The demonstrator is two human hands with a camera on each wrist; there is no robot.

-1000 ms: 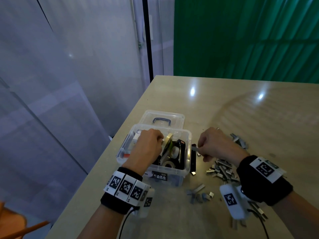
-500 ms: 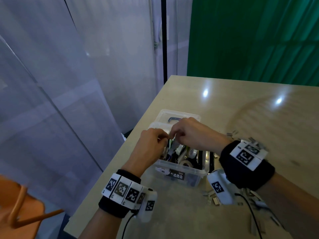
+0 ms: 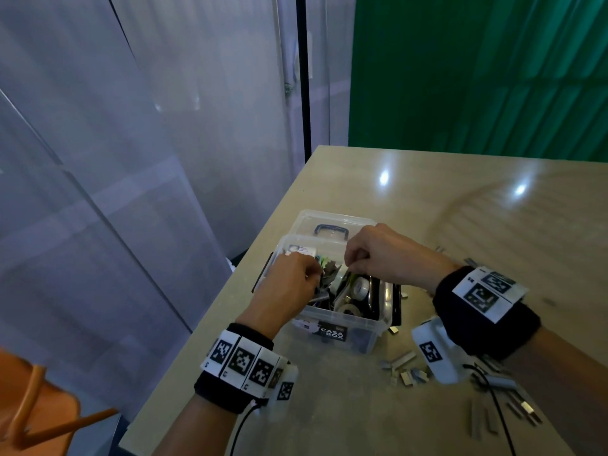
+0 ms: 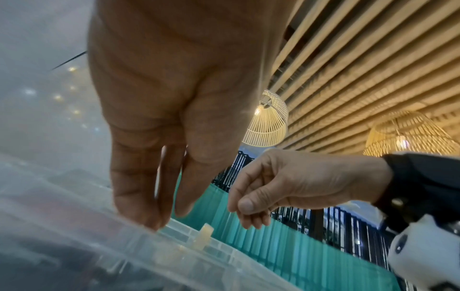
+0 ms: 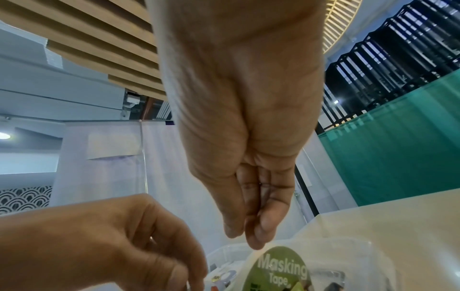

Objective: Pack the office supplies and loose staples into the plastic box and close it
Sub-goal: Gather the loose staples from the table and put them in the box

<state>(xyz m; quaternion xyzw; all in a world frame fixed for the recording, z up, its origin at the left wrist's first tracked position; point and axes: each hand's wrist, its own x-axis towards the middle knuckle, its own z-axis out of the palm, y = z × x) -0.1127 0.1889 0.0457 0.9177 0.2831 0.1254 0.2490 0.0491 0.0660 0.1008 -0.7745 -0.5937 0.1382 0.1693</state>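
Both hands hover over the open plastic box (image 3: 378, 319) — right hand (image 3: 378, 255) pinched, content unclear; left hand (image 3: 289, 284) curled; loose staples (image 3: 404, 366) lie nearer the right.

One clear plastic box (image 3: 345, 327) stands open, one lid (image 3: 332, 222) behind it. Two tape rolls (image 3: 360, 286) show inside. Many staple strips (image 3: 403, 360), too many to count, lie right of the box. Two hands (image 3: 289, 284) hover above it.
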